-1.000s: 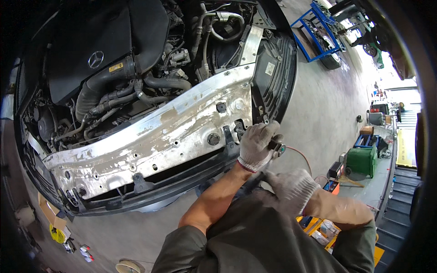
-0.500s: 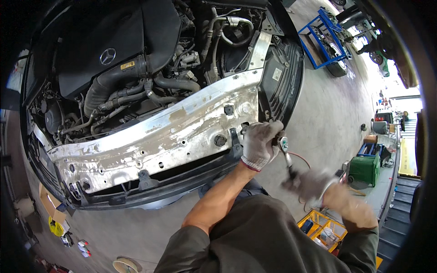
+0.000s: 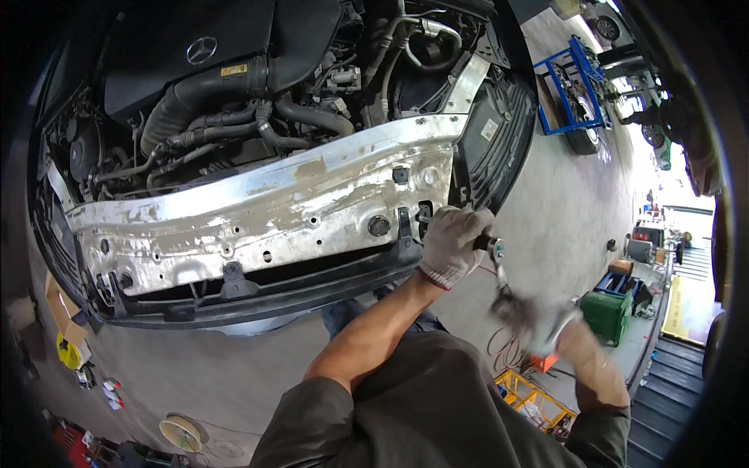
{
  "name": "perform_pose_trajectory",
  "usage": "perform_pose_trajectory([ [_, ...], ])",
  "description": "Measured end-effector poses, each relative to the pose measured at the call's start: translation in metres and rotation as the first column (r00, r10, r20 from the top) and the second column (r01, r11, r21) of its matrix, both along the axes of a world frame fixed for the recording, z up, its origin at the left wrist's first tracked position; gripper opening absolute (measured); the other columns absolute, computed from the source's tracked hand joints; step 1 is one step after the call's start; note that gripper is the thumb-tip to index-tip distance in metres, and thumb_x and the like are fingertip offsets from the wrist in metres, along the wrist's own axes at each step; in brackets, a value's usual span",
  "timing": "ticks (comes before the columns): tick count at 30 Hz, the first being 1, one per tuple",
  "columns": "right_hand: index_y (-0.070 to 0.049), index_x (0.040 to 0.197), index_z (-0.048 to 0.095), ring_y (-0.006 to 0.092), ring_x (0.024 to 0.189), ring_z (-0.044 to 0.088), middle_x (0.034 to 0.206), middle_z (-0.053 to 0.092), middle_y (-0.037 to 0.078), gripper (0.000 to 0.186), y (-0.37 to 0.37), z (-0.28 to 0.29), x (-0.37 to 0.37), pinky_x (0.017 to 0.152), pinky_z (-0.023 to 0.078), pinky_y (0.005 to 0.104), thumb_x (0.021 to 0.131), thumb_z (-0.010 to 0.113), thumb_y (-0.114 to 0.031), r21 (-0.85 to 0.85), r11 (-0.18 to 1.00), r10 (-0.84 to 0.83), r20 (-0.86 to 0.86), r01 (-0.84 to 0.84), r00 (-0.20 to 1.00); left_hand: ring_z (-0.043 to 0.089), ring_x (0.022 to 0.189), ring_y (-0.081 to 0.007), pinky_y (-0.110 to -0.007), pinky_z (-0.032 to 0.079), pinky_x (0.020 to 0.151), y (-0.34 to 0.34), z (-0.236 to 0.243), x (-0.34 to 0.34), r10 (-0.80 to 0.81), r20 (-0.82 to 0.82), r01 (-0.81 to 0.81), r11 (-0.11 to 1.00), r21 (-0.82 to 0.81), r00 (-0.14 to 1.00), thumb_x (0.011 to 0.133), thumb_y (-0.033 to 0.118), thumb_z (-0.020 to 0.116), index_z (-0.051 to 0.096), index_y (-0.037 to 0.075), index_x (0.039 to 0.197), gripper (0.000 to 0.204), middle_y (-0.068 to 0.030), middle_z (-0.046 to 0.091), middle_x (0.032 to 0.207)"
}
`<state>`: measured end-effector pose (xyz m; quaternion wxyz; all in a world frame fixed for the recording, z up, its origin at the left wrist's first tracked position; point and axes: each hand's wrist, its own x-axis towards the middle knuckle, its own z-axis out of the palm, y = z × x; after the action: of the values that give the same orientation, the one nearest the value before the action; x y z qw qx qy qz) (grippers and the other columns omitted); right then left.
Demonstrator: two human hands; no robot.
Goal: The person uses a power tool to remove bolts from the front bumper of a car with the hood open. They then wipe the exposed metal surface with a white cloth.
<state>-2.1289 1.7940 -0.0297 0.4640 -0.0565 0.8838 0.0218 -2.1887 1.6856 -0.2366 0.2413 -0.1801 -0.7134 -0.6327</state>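
My left hand [image 3: 456,246], in a whitish knit glove, is closed around the drive end of a ratchet wrench [image 3: 499,261] at the front right corner of a car's engine bay. Its curled fingers hide whatever the wrench is fitted to. My right hand [image 3: 542,321], gloved and smeared by motion, grips the wrench's handle, which slants down and right from the head. Beside the left hand runs the bare silver front crossmember [image 3: 273,207], scuffed and with several holes. A black bracket [image 3: 404,234] stands just left of that hand.
Beyond the crossmember lie a black engine cover [image 3: 187,86] and a ribbed intake hose [image 3: 168,117]. A blue cart [image 3: 566,129] stands at the far right, a green bin [image 3: 607,316] nearer. Close to my right arm are a yellow crate [image 3: 519,382] and a coiled red hose [image 3: 507,347].
The view has turned and shifted slightly. My left hand stays at the same corner on the wrench; my right hand is blurred by motion at the handle in both frames.
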Motion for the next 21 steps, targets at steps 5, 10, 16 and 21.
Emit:
perform_pose_trajectory([
  [5, -0.011, 0.138, 0.061, 0.0409, 0.093, 0.072, 0.105, 0.072, 0.022, 0.048, -0.083, 0.018, -0.038, 0.078, 0.058, 0.0469, 0.103, 0.057, -0.045, -0.224, 0.968, 0.060, -0.215, -0.110, 0.975, 0.064, 0.085, -0.0291, -0.045, 0.050, 0.082, 0.003, -0.018, 0.000, -0.014, -0.130, 0.002, 0.996, -0.092, 0.991, 0.073, 0.017, 0.081, 0.067, 0.014, 0.098, 0.029, -0.0043, 0.063, 0.086],
  [10, -0.006, 0.142, 0.056, 0.0264, 0.078, 0.074, 0.101, 0.075, 0.011, 0.043, 0.016, 0.001, -0.068, 0.066, 0.058, 0.0366, 0.107, 0.059, -0.030, -0.199, 0.976, -0.181, -0.519, 0.089, 0.835, 0.065, 0.083, -0.0292, -0.044, 0.050, 0.084, -0.002, -0.012, -0.003, 0.028, 0.030, -0.025, 0.995, -0.098, 0.999, 0.078, 0.014, 0.077, 0.067, 0.015, 0.101, 0.025, -0.0044, 0.063, 0.082],
  [16, -0.012, 0.145, 0.055, 0.0405, 0.121, 0.065, 0.125, 0.069, 0.023, 0.051, -0.067, 0.013, -0.028, 0.101, 0.052, 0.0489, 0.103, 0.056, -0.040, -0.260, 0.963, 0.074, 0.029, -0.064, 0.997, 0.064, 0.083, -0.0302, -0.044, 0.050, 0.082, 0.006, -0.014, -0.002, -0.007, -0.010, 0.006, 1.000, -0.027, 1.000, 0.074, 0.017, 0.078, 0.068, 0.014, 0.099, 0.027, -0.0057, 0.064, 0.084],
  [21, -0.001, 0.142, 0.056, 0.0312, 0.096, 0.076, 0.109, 0.075, 0.024, 0.042, -0.025, 0.005, -0.091, 0.081, 0.059, 0.0408, 0.108, 0.059, -0.027, -0.131, 0.979, -0.201, -0.458, 0.158, 0.866, 0.066, 0.087, -0.0298, -0.045, 0.050, 0.086, -0.008, -0.021, -0.001, 0.052, 0.069, -0.051, 0.999, -0.011, 0.996, 0.075, 0.009, 0.074, 0.065, 0.015, 0.099, 0.026, -0.0058, 0.065, 0.087],
])
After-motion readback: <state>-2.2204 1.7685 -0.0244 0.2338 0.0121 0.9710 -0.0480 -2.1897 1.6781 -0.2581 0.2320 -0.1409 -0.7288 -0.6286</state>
